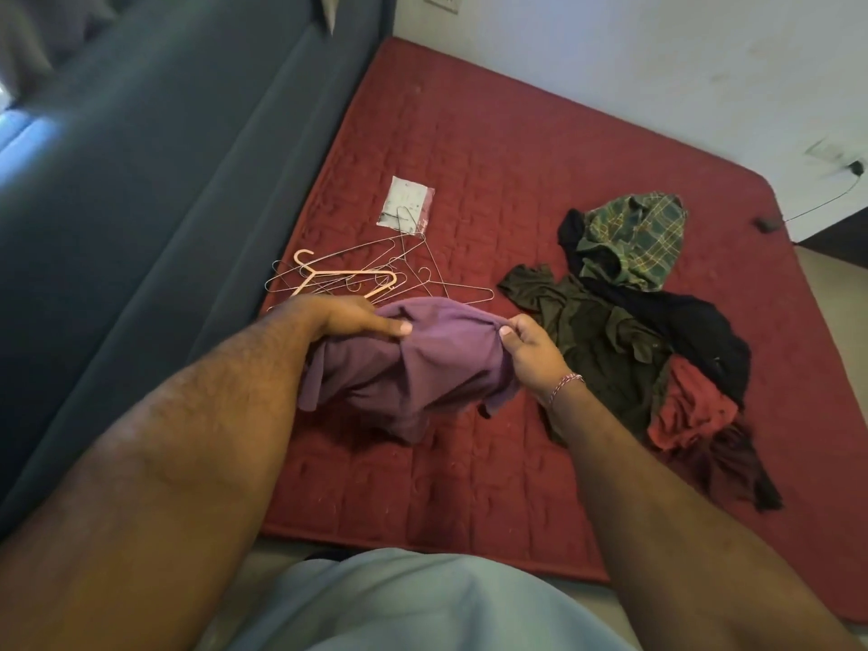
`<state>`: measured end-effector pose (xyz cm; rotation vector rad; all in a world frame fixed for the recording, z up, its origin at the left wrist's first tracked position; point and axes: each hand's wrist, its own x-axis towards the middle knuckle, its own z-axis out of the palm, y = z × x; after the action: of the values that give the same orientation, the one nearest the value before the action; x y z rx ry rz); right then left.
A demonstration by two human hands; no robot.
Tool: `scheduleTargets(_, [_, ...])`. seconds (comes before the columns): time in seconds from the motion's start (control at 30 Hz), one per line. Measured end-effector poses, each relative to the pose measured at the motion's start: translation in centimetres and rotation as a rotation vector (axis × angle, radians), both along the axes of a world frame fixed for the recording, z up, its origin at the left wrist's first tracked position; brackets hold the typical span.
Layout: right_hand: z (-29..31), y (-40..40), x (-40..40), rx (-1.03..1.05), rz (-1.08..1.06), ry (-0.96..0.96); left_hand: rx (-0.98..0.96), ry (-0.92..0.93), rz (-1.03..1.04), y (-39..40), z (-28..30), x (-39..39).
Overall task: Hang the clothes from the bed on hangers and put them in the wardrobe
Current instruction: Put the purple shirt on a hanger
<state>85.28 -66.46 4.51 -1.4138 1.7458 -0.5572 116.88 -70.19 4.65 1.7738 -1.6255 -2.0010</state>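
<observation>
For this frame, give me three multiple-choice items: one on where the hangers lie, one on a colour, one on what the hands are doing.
1. Where do the hangers lie?
A. on the red mattress, beyond the left hand
B. on the floor
C. on top of the clothes pile

2. What colour is the held garment?
A. green plaid
B. purple
C. black

3. What is the state of the hands?
A. both idle
B. only the right one holds cloth
C. both grip the garment

Key: 1 A, they lie on the mattress just past the left hand. 2 B, the shirt is purple. 3 C, the left hand and right hand each pinch its upper edge.
</observation>
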Motion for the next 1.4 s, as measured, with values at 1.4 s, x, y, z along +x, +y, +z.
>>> scheduleTargets(1.4, [-27.5, 1.6, -4.4, 0.470, 0.951, 0.410, -0.202, -0.872, -0.194, 17.5, -29.2, -14.5])
